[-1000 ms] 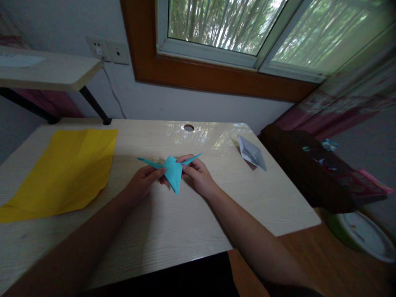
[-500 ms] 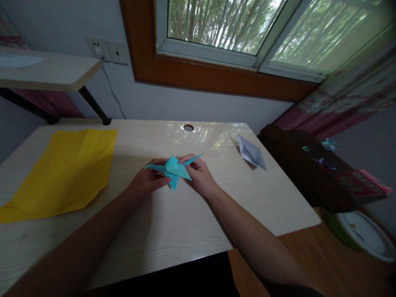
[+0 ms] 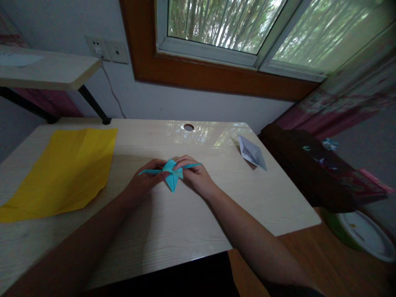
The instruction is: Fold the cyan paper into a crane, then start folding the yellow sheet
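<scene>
A pale wooden desk [image 3: 173, 231] bears a yellow sheet [image 3: 62, 169] and a white paper boat [image 3: 252, 152].

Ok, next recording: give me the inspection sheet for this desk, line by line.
Surface: pale wood-grain desk with a round cable hole.
Job's things: blue folded paper figure, thin points out to both sides.
Clutter: yellow sheet lying flat at left; white folded paper boat at right.
Hands: left hand and right hand both pinch the blue figure.
Cables: white cord hanging from the wall sockets.
Surroundings: window, side shelf, dark cabinet, bowl on the floor.
</scene>
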### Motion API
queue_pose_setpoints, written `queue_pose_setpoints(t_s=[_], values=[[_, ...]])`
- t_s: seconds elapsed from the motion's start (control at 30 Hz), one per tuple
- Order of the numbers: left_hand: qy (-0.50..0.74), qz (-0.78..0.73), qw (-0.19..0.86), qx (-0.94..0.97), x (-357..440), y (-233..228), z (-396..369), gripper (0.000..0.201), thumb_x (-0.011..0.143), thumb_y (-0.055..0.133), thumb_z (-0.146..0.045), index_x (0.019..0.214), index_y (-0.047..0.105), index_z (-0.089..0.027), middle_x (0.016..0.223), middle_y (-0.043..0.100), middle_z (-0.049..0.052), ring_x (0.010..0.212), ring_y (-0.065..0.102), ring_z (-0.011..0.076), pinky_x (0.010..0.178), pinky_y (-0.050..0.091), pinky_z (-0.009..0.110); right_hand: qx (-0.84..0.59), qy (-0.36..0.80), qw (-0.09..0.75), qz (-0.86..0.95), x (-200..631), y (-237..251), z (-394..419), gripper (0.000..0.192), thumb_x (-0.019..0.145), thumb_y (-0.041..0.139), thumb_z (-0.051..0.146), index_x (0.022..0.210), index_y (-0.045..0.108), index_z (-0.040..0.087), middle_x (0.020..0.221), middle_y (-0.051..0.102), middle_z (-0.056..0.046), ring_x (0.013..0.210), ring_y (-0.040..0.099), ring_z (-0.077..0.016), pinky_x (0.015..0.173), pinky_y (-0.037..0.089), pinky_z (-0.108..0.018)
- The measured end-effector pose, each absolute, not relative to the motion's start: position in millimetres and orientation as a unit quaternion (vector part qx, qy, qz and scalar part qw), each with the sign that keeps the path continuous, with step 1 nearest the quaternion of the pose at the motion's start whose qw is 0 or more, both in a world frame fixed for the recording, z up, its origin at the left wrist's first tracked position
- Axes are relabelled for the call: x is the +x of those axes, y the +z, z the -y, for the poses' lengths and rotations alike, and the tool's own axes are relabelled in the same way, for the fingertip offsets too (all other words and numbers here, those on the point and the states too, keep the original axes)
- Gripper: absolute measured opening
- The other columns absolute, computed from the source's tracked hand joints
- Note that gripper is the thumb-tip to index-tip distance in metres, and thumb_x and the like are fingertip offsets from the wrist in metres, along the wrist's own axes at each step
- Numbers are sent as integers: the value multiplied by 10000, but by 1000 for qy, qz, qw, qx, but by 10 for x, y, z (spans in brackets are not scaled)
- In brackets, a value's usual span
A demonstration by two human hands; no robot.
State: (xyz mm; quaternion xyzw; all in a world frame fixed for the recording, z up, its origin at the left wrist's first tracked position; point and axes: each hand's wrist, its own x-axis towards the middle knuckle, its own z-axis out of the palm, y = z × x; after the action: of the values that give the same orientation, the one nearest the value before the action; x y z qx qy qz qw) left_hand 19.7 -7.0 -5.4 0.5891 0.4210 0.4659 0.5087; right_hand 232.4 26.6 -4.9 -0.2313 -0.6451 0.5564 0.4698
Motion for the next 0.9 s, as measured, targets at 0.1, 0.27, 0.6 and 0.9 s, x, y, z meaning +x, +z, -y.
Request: queue_pose_setpoints(t_s=[0.1,0.27,0.6,0.9], values=[[471,-430,500,585,203,-29,59,293,877,727,-448,1052,739,-213,990,738,53,872,686,204,770,547,296,-249,584,463,619,2312,-72,-256,91,860,749,309,938,750,263,1008,647,-30,848,617,-162,690,525,-293],[481,-447,504,562,210,-10,49,290,870,738,-442,1034,749,-202,1014,747,57,828,677,189,729,540,284,-278,621,463,568,2302,-100,-241,226,852,765,351,1052,700,267,996,680,-17,758,605,-135,686,530,-288],[503,-431,533,526,196,-95,37,292,830,788,-392,1054,736,-212,1027,748,57,853,670,194,738,527,285,-279,620,485,550,2267,-74,-221,316,822,801,364,1060,618,265,1027,663,-12,744,604,-121,661,534,-265],[513,-450,525,509,219,-63,29,368,807,808,-425,1084,721,-200,1054,744,65,828,669,178,713,533,270,-265,622,471,567,2278,-63,-174,460,769,857,345,1109,551,296,1077,639,-1,839,613,-136,706,547,-268]])
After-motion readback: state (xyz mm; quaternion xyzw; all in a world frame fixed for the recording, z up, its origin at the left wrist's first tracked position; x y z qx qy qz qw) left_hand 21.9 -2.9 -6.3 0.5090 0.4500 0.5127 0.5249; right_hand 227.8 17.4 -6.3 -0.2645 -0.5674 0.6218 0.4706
